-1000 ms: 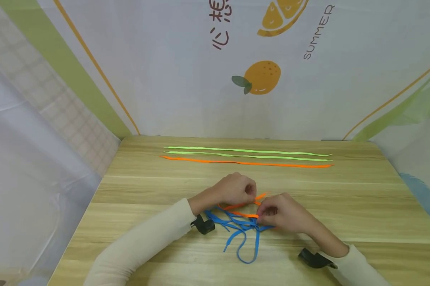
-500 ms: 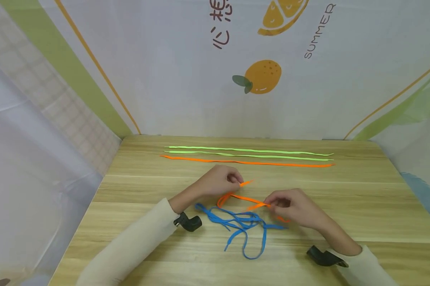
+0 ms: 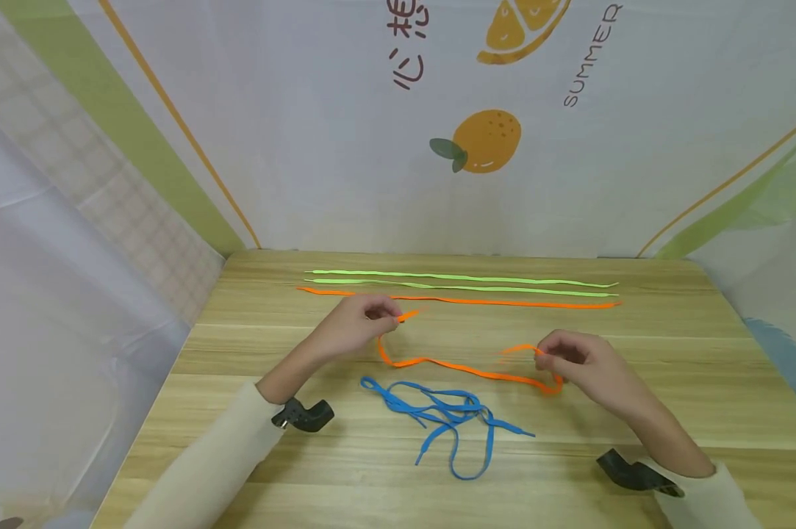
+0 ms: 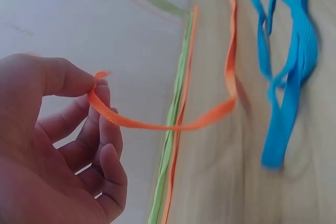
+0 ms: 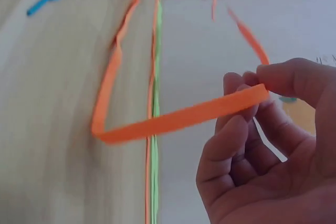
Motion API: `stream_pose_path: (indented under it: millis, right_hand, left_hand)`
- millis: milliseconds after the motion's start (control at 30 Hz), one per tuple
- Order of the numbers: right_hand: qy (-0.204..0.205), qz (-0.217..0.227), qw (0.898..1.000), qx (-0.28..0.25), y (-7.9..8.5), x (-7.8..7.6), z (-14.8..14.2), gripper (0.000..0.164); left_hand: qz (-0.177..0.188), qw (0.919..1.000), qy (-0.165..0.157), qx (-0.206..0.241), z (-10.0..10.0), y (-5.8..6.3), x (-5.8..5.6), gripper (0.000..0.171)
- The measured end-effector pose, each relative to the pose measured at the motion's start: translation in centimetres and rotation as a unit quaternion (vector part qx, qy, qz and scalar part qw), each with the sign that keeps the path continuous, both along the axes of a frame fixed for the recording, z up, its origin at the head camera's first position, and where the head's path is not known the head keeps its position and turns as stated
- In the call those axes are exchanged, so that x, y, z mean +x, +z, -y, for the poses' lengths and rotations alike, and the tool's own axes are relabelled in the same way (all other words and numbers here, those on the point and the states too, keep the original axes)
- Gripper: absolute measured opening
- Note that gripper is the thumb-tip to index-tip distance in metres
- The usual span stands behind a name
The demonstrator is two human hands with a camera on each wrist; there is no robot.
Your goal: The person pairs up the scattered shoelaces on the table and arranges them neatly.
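Observation:
An orange shoelace hangs in a loose curve between my two hands, its middle low over the table. Near one end, my left hand pinches it between thumb and forefinger, with a short tip sticking out, as the left wrist view shows. My right hand pinches the lace near its other end, a free tip pointing left. Closer to me lies a loose tangle of blue shoelaces, touched by neither hand; how many are in it I cannot tell.
Along the back of the wooden table two green shoelaces and another orange shoelace lie straight, side by side. A white printed cloth hangs behind the table's far edge.
My hands have drawn apart, left hand to the left and away from me, right hand to the right. The orange shoelace has come free of the blue tangle and stretched out between them.

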State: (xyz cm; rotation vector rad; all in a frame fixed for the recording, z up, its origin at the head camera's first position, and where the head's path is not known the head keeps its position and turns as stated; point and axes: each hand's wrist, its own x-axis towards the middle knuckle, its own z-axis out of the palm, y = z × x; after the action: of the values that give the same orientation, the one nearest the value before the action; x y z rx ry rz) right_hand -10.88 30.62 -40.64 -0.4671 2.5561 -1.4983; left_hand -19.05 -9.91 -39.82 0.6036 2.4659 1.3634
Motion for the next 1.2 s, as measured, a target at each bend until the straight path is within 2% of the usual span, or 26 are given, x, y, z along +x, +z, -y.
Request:
stream_pose_path:
  millis: [267,333,400,533,633,867,1200]
  right_hand:
    - [-0.043,-0.026,0.999,0.003,0.2,-0.1,-2.5,0.010]
    - [-0.057,-0.023,0.998,-0.015,0.0,-0.3,-3.1,0.012]
    - [-0.069,-0.014,0.996,-0.055,-0.1,-0.4,-3.7,0.014]
    - [-0.094,0.009,0.983,-0.160,-0.5,-0.8,-5.0,0.018]
    - [-0.113,0.022,0.972,-0.206,-0.7,-1.1,-5.9,0.021]
    - [-0.156,0.029,0.960,-0.231,-0.9,-1.6,-7.5,0.016]
    - [-0.175,0.062,0.933,-0.308,-1.4,-2.0,-9.2,0.020]
  left_hand:
    - [0.009,0.9972,0.067,0.031,3.4,0.2,-0.3,0.019]
    - [0.011,0.9962,0.081,0.032,4.2,0.1,-0.3,0.019]
    - [0.011,0.9953,0.090,0.033,5.0,0.0,-0.5,0.020]
    - [0.018,0.9939,0.107,0.021,6.4,-0.3,-0.6,0.029]
    - [0.028,0.9920,0.122,0.017,7.3,-0.5,-0.7,0.036]
    - [0.039,0.9874,0.152,0.020,9.1,-0.9,-0.9,0.040]
    - [0.041,0.9810,0.186,0.037,10.8,-0.7,-0.9,0.042]
